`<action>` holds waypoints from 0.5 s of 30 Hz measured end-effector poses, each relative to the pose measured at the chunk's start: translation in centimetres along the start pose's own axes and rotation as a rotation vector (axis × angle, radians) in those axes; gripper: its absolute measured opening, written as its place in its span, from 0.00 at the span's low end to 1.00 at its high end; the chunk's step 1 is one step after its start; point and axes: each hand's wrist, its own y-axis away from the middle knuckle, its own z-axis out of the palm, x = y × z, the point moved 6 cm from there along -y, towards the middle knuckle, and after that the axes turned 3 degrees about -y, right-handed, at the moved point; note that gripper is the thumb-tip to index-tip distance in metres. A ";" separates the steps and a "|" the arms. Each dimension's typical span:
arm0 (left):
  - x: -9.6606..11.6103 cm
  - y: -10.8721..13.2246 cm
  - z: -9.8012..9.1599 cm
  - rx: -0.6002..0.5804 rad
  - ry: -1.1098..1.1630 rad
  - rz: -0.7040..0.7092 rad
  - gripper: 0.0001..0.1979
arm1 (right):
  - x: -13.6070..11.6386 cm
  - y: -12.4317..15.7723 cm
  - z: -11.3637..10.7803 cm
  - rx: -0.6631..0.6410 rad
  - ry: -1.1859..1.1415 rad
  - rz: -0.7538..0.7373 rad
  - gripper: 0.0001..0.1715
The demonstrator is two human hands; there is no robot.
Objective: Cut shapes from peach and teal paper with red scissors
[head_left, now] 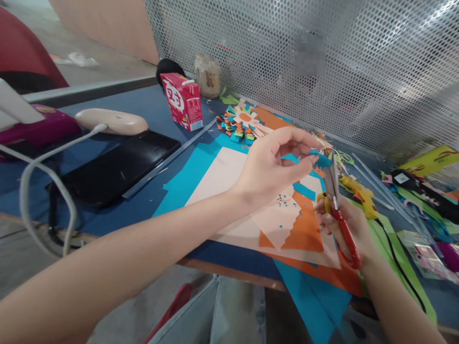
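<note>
My left hand (278, 160) pinches a small blue paper piece (321, 160) between thumb and fingers, above the sheets on the table. At the right, my right hand (344, 224) holds scissors (347, 239) with red and yellow handles. Their blades point up and away, right at the outer end of the blue piece. Below the hands lie a pale pink sheet (218, 184), a smaller pink piece with zigzag edges (278, 227), orange paper (310, 229) and tiny blue scraps. Behind my left hand sits a fringed paper flower (244, 118) with an orange centre.
A red drink carton (182, 102) and a glass jar (208, 76) stand at the back. On the left lie a black phone (118, 165) and a white cable (27, 181). A yellow glue gun (362, 196) rests at the right. A perforated metal panel (265, 57) rises behind the table.
</note>
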 end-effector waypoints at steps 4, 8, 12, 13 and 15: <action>0.0 0.1 0.0 0.000 -0.008 0.010 0.05 | 0.1 0.0 0.0 -0.009 -0.079 0.033 0.10; 0.0 0.2 0.1 -0.008 -0.012 0.030 0.04 | 0.1 0.0 0.0 -0.003 -0.083 0.040 0.10; -0.1 0.2 0.1 -0.008 -0.009 0.028 0.04 | 0.0 0.0 0.0 -0.003 -0.084 0.037 0.10; -0.1 0.2 0.1 -0.009 -0.005 0.029 0.04 | 0.0 -0.1 0.0 -0.006 -0.082 0.033 0.10; 0.0 0.2 0.1 -0.010 0.006 0.039 0.04 | 0.0 -0.1 0.0 -0.008 -0.078 0.028 0.09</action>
